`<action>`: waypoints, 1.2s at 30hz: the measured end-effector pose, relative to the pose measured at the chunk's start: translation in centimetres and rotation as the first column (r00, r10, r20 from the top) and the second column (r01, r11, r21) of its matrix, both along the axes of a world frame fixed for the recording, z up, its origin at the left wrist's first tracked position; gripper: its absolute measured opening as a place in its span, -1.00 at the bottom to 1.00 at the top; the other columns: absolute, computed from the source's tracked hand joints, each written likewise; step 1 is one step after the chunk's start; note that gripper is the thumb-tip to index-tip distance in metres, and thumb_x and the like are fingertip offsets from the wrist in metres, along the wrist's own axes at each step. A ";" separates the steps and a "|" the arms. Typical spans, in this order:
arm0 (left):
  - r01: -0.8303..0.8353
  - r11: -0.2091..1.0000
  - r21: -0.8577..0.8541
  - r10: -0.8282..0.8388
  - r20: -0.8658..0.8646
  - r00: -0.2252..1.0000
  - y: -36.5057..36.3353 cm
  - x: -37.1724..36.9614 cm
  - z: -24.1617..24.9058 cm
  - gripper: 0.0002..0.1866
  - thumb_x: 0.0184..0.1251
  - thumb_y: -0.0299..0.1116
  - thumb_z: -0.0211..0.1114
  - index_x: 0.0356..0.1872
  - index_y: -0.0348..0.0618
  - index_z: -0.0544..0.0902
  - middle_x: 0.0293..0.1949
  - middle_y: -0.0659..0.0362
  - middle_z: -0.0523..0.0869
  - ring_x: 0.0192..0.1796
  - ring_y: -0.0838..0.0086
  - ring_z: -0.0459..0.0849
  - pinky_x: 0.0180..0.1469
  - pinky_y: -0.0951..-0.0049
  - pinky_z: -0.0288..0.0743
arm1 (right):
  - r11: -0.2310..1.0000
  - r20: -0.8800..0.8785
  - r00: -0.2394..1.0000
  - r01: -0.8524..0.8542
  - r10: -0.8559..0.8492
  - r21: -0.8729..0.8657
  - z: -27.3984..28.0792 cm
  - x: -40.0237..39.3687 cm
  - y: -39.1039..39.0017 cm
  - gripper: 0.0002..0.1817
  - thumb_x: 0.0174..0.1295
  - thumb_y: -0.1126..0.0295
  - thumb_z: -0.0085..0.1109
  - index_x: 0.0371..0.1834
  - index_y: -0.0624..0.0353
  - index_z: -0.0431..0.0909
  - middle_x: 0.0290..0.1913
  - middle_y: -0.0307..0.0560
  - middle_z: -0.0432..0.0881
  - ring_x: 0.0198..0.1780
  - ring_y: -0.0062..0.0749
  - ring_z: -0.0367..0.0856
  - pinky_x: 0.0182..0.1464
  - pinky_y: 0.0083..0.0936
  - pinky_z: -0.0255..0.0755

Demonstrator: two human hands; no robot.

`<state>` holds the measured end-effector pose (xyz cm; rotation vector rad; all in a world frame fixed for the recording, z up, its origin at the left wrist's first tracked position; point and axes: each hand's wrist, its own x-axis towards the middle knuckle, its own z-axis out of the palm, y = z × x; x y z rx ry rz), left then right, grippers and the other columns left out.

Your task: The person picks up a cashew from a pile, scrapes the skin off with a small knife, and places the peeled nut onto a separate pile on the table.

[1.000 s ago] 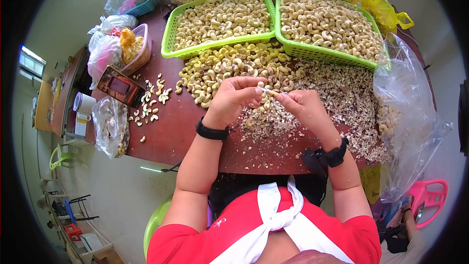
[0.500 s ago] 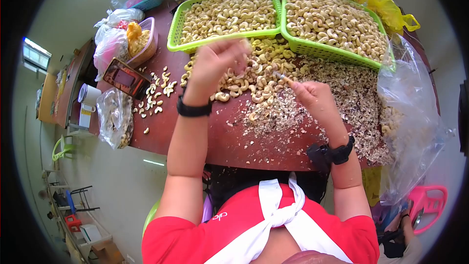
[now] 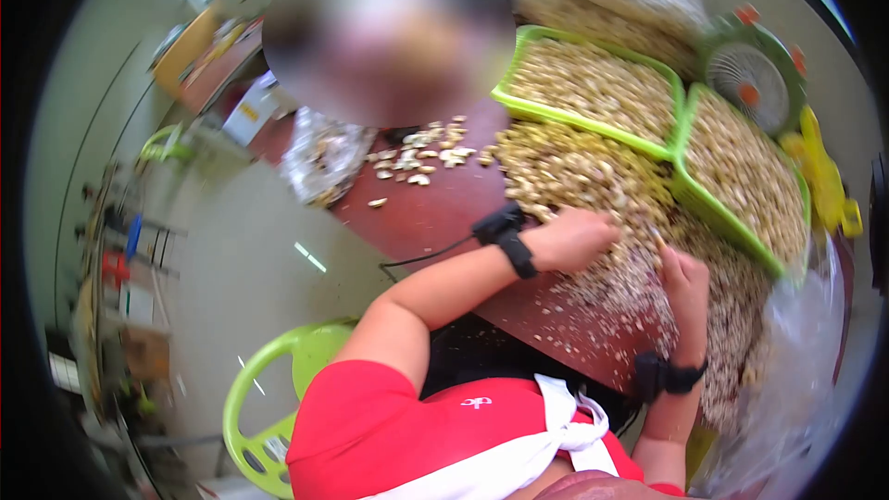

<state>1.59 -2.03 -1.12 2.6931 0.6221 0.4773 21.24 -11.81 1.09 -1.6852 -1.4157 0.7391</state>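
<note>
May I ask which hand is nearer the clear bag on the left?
Left. The left hand is right of and below the clear bag; the right hand is farther right.

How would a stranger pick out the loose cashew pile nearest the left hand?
Start at the dark red table and find the left green basket on it. The cashew pile lies along that basket's near side, just beyond the left hand. It sits in no container and is far larger than the scattered nuts to its left.

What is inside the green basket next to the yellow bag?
Pale nuts fill the basket. Its floor, and anything beneath the top layer, cannot be seen because the nuts cover them.
</note>
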 end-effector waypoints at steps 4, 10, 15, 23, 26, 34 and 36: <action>0.040 0.994 -0.100 -0.038 0.021 0.999 -0.2 -0.8 0.0 -0.77 -0.10 -0.44 0.13 -0.31 -0.16 0.55 -0.38 0.01 0.51 -0.31 0.11 0.55 -0.29 0.18 0.44 | 0.997 -0.019 0.997 -0.072 0.071 -0.014 -0.6 -0.2 0.2 -0.57 0.26 0.23 -0.08 -0.73 0.24 0.27 -0.73 -0.34 0.22 -0.64 -0.69 0.12 -0.62 -0.61 0.00; 0.075 0.983 -0.169 0.032 0.554 0.832 0.7 -1.1 -0.6 -0.87 -0.09 -0.50 0.14 -0.45 -0.18 0.60 -0.48 0.05 0.53 -0.41 0.19 0.53 -0.35 0.27 0.42 | 0.995 -0.113 0.989 -0.099 0.095 -0.022 -3.5 0.9 1.3 -0.52 0.28 0.15 -0.12 -0.78 0.16 0.28 -0.80 -0.38 0.19 -0.75 -0.75 0.06 -0.69 -0.68 -0.11; 0.078 0.872 -0.483 0.279 0.621 0.732 -0.2 -0.6 0.4 -0.81 0.02 -0.56 0.09 -0.31 -0.27 0.60 -0.43 0.05 0.63 -0.43 0.42 0.58 -0.35 0.47 0.44 | 0.993 -0.125 0.988 -0.103 0.096 -0.051 -3.3 0.4 1.4 -0.50 0.28 0.13 -0.13 -0.79 0.15 0.27 -0.81 -0.38 0.17 -0.76 -0.75 0.04 -0.69 -0.69 -0.12; 0.348 0.184 -0.919 0.611 0.384 0.693 1.6 1.2 1.9 -0.77 0.10 -0.57 0.08 -0.17 -0.33 0.52 -0.46 0.15 0.60 -0.50 0.56 0.58 -0.54 0.56 0.49 | 0.998 -0.026 0.999 -0.036 0.035 -0.043 -1.1 -0.4 0.7 -0.56 0.26 0.19 -0.08 -0.74 0.21 0.30 -0.73 -0.36 0.23 -0.65 -0.70 0.16 -0.62 -0.63 0.01; 0.394 0.099 -0.914 0.578 0.376 0.724 1.8 0.7 1.3 -0.70 0.10 -0.53 0.16 -0.09 -0.29 0.50 -0.35 0.15 0.61 -0.36 0.55 0.59 -0.38 0.55 0.52 | 0.996 -0.023 0.999 0.021 -0.023 -0.087 0.5 -1.3 0.2 -0.58 0.23 0.21 -0.05 -0.73 0.24 0.32 -0.72 -0.33 0.26 -0.63 -0.67 0.18 -0.59 -0.60 0.07; 0.509 0.157 -0.846 0.387 0.527 0.757 1.7 -0.4 1.7 -0.57 0.08 -0.55 0.22 0.04 -0.31 0.43 -0.20 0.14 0.59 -0.29 0.60 0.56 -0.29 0.60 0.48 | 0.993 -0.051 0.999 -0.014 0.008 -0.119 0.4 -1.8 0.1 -0.56 0.21 0.19 -0.02 -0.73 0.27 0.31 -0.75 -0.33 0.20 -0.65 -0.68 0.11 -0.62 -0.58 0.02; 0.518 0.122 -0.847 0.375 0.522 0.766 1.7 -0.5 1.8 -0.57 0.08 -0.56 0.22 0.05 -0.32 0.42 -0.18 0.13 0.58 -0.27 0.59 0.56 -0.29 0.58 0.49 | 0.992 -0.077 0.995 -0.078 0.071 -0.100 0.8 -2.0 0.1 -0.55 0.21 0.19 -0.02 -0.74 0.27 0.29 -0.76 -0.34 0.18 -0.66 -0.68 0.09 -0.64 -0.56 0.00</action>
